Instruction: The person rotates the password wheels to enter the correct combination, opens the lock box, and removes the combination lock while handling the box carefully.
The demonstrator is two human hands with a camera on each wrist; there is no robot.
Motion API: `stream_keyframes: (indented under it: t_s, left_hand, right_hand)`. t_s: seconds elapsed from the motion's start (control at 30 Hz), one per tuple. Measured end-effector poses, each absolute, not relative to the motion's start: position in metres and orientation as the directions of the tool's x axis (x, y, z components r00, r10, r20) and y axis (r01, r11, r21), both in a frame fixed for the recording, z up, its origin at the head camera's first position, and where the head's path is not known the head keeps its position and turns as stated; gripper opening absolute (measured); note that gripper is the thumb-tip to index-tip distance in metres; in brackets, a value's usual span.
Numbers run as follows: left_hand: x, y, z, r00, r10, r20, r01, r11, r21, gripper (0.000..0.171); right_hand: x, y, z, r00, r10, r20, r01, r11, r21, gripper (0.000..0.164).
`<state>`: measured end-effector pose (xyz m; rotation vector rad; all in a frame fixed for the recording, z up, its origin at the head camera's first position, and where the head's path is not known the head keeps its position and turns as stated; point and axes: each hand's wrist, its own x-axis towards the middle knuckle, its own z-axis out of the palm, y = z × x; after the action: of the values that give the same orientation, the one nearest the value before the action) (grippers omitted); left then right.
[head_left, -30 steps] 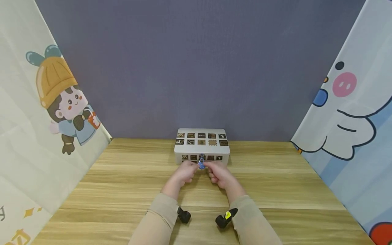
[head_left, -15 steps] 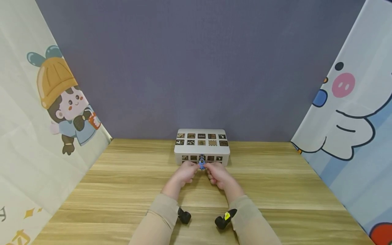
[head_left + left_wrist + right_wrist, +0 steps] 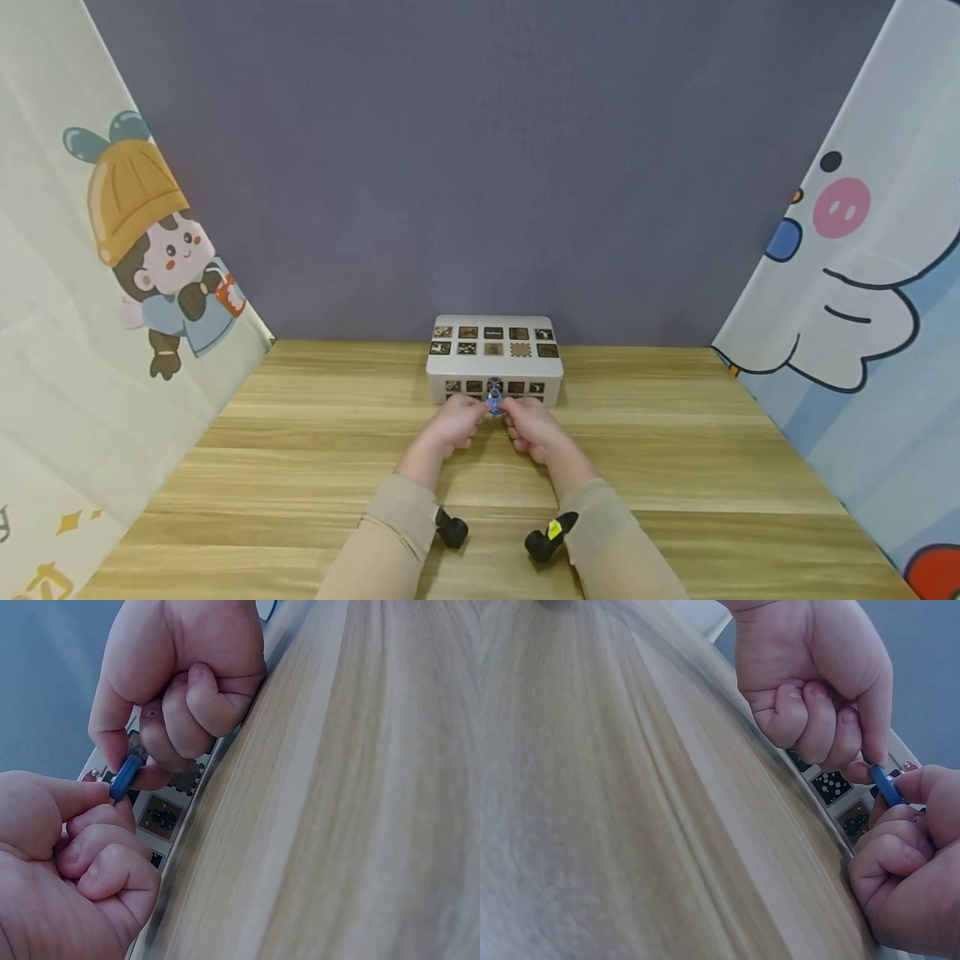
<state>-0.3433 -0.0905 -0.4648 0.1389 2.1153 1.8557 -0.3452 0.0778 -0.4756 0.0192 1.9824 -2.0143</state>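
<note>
A small flat blue piece with a ringed, hollow upper part (image 3: pixel 494 400) is held up at the front of a white box (image 3: pixel 495 367) printed with little square pictures. My left hand (image 3: pixel 454 423) pinches its left side between thumb and forefinger, the other fingers curled in. From the right, my right hand (image 3: pixel 534 427) pinches the opposite side in the same way. Seen edge-on in the left wrist view, the blue piece (image 3: pixel 125 778) is thin. Fingertips cover part of it, and its exact kind cannot be told. The box's lid is down.
The box stands at the far edge of a wood-grain table (image 3: pixel 315 467), near a grey-blue back wall (image 3: pixel 480 167). Cartoon-printed white panels flank the table on both sides. A black wrist device (image 3: pixel 452 529) sits on the left sleeve, another (image 3: pixel 551 537) on the right.
Very little differs. My right hand and forearm have shifted slightly, while both hands keep their pinch on the blue piece in front of the box.
</note>
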Motion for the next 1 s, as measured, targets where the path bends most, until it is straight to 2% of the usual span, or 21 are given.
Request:
stream_keyframes:
  t_s: [0.73, 1.0]
  left_hand:
    - [-0.3443, -0.0897, -0.4663, -0.947, 0.265, -0.181, -0.144, 0.153, 0.978, 0.033]
    - [-0.3449, -0.0902, -0.4668, -0.952, 0.247, -0.179, -0.141, 0.162, 0.977, 0.029]
  right_hand:
    - [-0.3484, 0.0772, -0.4793, -0.956, -0.19, -0.222, 0.217, 0.051, -0.975, 0.022]
    - [-0.3482, 0.079, -0.478, -0.95, -0.196, -0.242, 0.24, 0.032, -0.97, 0.021]
